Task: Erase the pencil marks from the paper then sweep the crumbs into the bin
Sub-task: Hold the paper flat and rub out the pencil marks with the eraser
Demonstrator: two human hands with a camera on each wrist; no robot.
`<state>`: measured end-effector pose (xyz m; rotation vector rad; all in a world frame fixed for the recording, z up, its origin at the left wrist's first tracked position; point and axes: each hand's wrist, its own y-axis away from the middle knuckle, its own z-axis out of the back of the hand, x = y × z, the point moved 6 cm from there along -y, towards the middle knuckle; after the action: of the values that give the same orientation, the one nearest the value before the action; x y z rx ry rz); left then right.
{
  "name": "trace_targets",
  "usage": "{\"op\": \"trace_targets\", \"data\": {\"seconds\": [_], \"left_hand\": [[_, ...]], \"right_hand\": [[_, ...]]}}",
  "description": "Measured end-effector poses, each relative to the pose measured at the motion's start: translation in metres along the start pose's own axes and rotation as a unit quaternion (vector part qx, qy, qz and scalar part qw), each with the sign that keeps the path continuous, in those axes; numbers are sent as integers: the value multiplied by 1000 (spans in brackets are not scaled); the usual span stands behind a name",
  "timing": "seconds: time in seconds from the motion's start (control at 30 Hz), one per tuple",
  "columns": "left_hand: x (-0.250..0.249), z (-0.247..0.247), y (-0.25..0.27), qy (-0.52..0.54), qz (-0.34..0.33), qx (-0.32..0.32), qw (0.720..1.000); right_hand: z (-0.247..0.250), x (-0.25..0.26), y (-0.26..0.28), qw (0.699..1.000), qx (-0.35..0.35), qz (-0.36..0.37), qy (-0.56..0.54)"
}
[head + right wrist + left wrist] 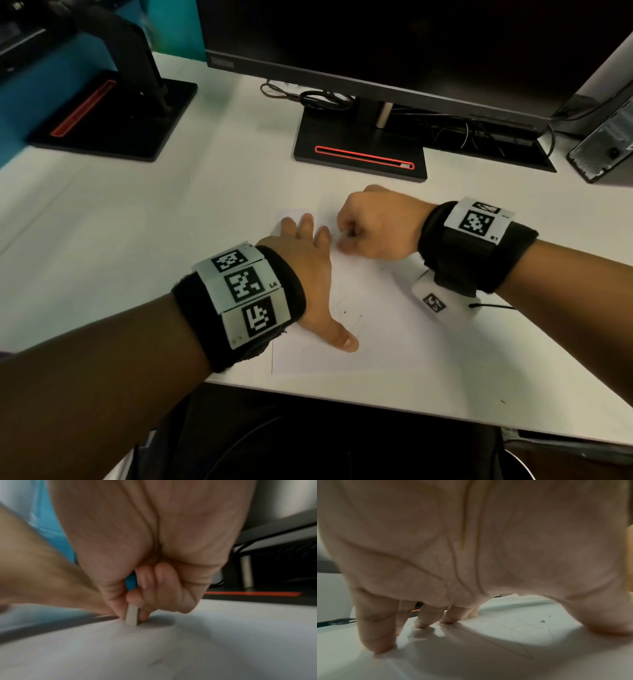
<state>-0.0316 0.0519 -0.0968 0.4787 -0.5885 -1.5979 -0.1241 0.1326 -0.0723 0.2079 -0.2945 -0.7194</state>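
Your right hand (137,574) pinches the white eraser (131,615), tip down on the paper (376,342) near its far edge. Your left hand (308,274) lies spread flat on the sheet just beside it. Faint pencil marks (513,635) nearer you. Monitor stand (359,150) beyond.

White eraser (131,615) stands upright, its end on the flat, faintly pencil-marked paper (370,329)

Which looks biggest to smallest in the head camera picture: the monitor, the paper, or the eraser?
1. Monitor, biggest.
2. Paper. It lies nearer the camera, so true sizes stay unsure.
3. Eraser, smallest: almost hidden inside the right hand there.
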Motion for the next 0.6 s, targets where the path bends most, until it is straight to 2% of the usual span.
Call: {"op": "trace_targets", "data": {"seconds": [0.07,0.17,0.3,0.43,0.5,0.6], "left_hand": [[0,0,-1,0,-1,-2,1000],[-2,0,-1,-10,1,2,1000],[0,1,1,-2,1,-3,1000],[-1,1,0,-6,4,0,1000],[-1,1,1,-6,5,0,1000],[0,0,0,-5,7,6,1000]], "right_hand": [[-3,6,3,1000,15,12,-16],[10,-14,-2,999,-13,-37,-6],[-3,5,0,1000,22,-1,-8],[10,-16,-1,999,-9,-54,-2],[9,-8,2,999,-10,-36,13],[-8,14,15,999,27,22,-9]]}}
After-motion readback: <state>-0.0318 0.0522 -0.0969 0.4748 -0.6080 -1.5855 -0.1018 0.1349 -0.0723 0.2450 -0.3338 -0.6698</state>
